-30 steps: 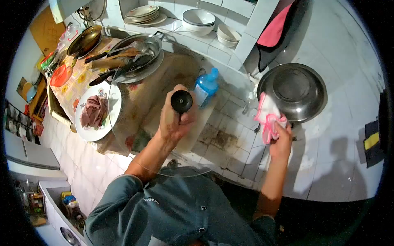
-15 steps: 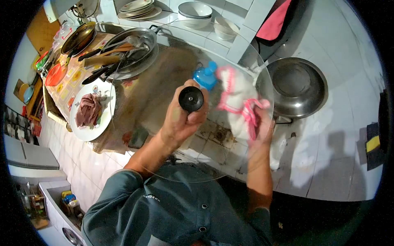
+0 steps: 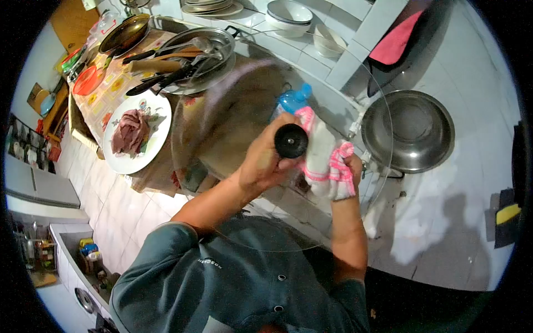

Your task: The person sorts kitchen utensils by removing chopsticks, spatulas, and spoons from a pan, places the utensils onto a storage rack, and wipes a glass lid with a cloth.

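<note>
My left hand [image 3: 265, 152] is closed around the black knob of a large clear glass lid [image 3: 291, 141], whose knob faces me. The lid's round rim shows as a thin outline over the counter. In my right hand [image 3: 353, 169] is a white cloth with pink edging [image 3: 321, 158], bunched within the lid's outline and reaching up to the left hand. Whether the cloth lies on the near or far face of the glass I cannot tell. Just beyond the left hand stands a bottle with a blue top [image 3: 294, 101], seen through the glass.
A metal basin [image 3: 408, 132] sits at the right. On the left are a white plate [image 3: 161, 139] with a crumpled brownish-pink cloth [image 3: 130, 132], a pan with several utensils [image 3: 222, 36], and a frying pan [image 3: 125, 34]. Bowls [image 3: 288, 19] and stacked plates [image 3: 214, 8] line the back.
My right hand has shifted the cloth, now more bunched, closer to the knob and my left hand. The view has turned slightly, so the surroundings sit further right.
</note>
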Demonstrator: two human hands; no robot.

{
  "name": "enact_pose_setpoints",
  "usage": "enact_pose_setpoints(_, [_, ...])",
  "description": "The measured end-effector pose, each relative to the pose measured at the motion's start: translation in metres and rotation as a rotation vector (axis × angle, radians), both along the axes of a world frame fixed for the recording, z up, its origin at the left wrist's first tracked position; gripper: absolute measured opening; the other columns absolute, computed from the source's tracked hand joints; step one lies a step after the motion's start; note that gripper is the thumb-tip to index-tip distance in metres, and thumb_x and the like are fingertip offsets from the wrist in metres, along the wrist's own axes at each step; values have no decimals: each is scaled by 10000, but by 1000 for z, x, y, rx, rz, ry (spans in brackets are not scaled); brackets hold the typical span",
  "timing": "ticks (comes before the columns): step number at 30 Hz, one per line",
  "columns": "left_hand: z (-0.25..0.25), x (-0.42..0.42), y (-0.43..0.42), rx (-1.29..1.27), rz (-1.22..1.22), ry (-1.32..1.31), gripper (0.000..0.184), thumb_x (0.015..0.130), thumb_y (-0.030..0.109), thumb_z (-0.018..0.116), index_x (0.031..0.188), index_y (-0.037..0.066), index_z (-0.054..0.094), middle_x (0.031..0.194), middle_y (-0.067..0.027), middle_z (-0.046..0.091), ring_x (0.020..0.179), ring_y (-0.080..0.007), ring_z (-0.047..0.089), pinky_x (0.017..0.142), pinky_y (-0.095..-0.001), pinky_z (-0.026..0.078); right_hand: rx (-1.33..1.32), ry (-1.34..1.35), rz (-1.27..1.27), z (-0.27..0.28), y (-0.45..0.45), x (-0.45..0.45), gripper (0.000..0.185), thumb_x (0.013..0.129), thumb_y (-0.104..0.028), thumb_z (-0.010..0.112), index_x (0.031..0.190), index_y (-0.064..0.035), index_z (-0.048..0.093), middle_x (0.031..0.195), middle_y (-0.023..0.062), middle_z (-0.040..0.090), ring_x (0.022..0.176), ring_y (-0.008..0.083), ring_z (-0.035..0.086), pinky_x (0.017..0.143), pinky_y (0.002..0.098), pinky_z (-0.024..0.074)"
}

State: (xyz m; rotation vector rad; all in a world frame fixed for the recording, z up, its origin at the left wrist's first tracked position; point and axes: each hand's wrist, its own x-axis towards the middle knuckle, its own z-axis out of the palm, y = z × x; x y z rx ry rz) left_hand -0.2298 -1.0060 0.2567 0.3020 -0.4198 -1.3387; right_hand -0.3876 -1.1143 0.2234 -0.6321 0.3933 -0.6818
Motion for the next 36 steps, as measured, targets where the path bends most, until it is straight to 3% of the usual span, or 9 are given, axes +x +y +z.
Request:
enact_pose_setpoints(5, [-5,-10,-3,-6,334,-455,163,948,250,414,874,132,499,627,10,445,409,-76,369,356,-204,281,103,-97,-10,-37,8,-27,108,785,-142,566,835,-46,573,827,115,614,797,215,609,730,364,534])
enact_pose_setpoints(7, [13,-6,-3,204,77,-52,156,949,241,405,885,131,497,659,18,425,442,-74,361,373,-209,287,184,-2,-76,-28,30,-29,124,804,-170,582,837,-51,575,777,122,609,797,240,611,715,394,548])
enact_pose_setpoints(8, [3,-3,-11,154,101,-11,164,949,242,395,884,136,503,661,17,426,455,-78,347,386,-214,285,182,-271,106,-82,16,-51,326,814,-283,573,994,-12,556,970,160,593,933,291,585,798,458,514])
enact_pose_setpoints(11, [10,4,-19,324,275,-126,171,948,266,402,886,145,504,664,9,434,462,-83,357,393,-221,300,144,-288,29,-68,46,-43,527,836,-379,581,1174,21,527,1206,201,550,1085,353,542,850,547,483])
enact_pose_setpoints(15, [16,5,-30,347,530,-244,163,936,270,415,880,144,502,709,4,445,544,-84,416,436,-212,344,851,-596,178,-60,69,-38,409,842,-298,591,1134,-14,564,1253,185,523,1128,345,510,874,533,471])
enact_pose_setpoints(20, [26,1,-44,254,665,-265,179,949,249,372,877,130,486,717,-5,458,537,-78,417,437,-209,344,407,-419,44,-90,82,-15,413,876,-307,544,1180,-29,522,1207,158,550,1071,304,552,894,449,483])
enact_pose_setpoints(24, [18,3,-47,217,722,-458,149,946,215,376,875,135,479,722,-6,462,551,-79,430,439,-207,347,554,-800,531,-86,83,13,474,891,-348,512,1251,-42,476,1235,153,528,1075,317,545,921,442,468])
enact_pose_setpoints(33, [13,1,-44,271,650,-231,132,913,270,455,877,144,461,727,-16,491,568,-111,488,406,-239,369,325,-735,469,-36,117,43,503,817,-219,551,1245,24,445,1111,268,566,968,381,603,882,502,496])
enact_pose_setpoints(36, [8,0,-42,314,554,-274,166,911,298,436,880,138,465,721,-10,483,556,-112,473,383,-239,361,637,-641,522,-47,121,46,522,788,-237,581,1232,6,454,1157,287,529,1044,413,558,863,541,506])
